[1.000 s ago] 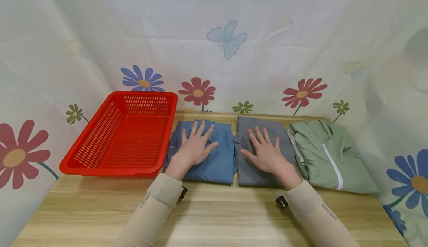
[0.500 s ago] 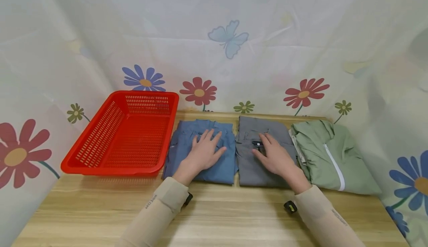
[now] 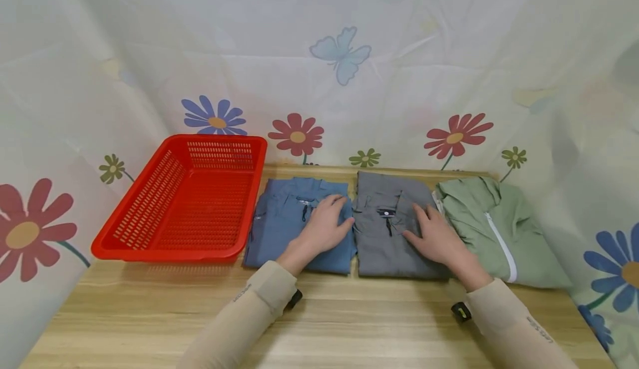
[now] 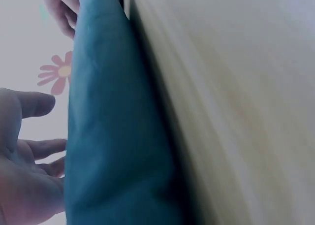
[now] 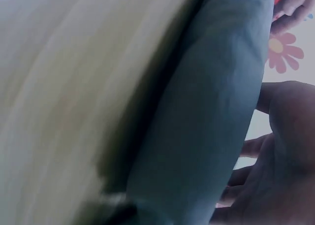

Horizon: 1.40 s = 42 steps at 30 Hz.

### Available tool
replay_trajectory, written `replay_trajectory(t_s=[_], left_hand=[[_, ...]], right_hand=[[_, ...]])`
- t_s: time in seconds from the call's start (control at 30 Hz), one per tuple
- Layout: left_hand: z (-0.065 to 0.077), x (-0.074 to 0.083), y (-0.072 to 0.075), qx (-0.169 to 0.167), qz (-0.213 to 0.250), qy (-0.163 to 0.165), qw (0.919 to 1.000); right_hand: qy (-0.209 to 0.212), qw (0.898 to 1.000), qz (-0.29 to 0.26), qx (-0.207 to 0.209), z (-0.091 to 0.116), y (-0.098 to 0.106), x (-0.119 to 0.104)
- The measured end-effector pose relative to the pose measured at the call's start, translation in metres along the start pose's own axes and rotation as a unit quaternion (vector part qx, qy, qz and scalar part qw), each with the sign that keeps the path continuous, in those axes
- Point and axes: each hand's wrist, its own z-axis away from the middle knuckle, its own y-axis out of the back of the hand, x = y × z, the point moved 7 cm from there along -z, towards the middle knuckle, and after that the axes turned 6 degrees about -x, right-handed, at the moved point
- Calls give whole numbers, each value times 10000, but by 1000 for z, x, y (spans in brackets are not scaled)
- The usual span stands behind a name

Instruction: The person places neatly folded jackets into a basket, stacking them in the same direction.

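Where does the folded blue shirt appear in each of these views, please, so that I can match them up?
Head: the blue shirt lies near the centre, between the red basket and the grey shirt.
Left wrist: a broad band left of centre, running top to bottom.
Right wrist: I cannot make it out.
Shared landmark: the wooden table.

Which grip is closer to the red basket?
Left. The left grip is over the blue garment beside the red basket; the right grip is farther, over the gray garment.
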Motion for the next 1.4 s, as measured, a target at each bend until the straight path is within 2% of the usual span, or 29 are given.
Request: replay_trajectory(t_s=[0.1, 0.27, 0.47, 0.6, 0.7, 0.87, 1.07, 1.23, 1.4], left_hand=[[-4, 4, -3, -53, 364, 21, 9993], [-10, 13, -10, -329, 834, 165, 9958], [-17, 21, -19, -654, 894, 367, 9932], [-19, 20, -26, -993, 835, 657, 9894], [-21, 16, -29, -1150, 910, 862, 9854], [-25, 12, -32, -1354, 1078, 1112, 9786], [-24, 10, -36, -1667, 1137, 1218, 9718], [-24, 10, -36, -1649, 1380, 1284, 9681], [-24, 10, -36, -1483, 1878, 1496, 9594]], right_hand=[[10, 9998, -84, -183, -1, 1, 7], [-66, 9983, -368, -457, 0, 5, 15], [-49, 9902, -1029, -944, -2, 9, 27], [-185, 9838, -1306, -1217, 0, 11, 31], [-310, 9802, -1554, -1190, 1, 12, 32], [-440, 9707, -2173, -922, 1, 13, 34], [-477, 9659, -2427, -766, 2, 10, 37], [-631, 9612, -2548, -850, 2, 6, 41], [-800, 9524, -2827, -811, 1, 6, 45]])
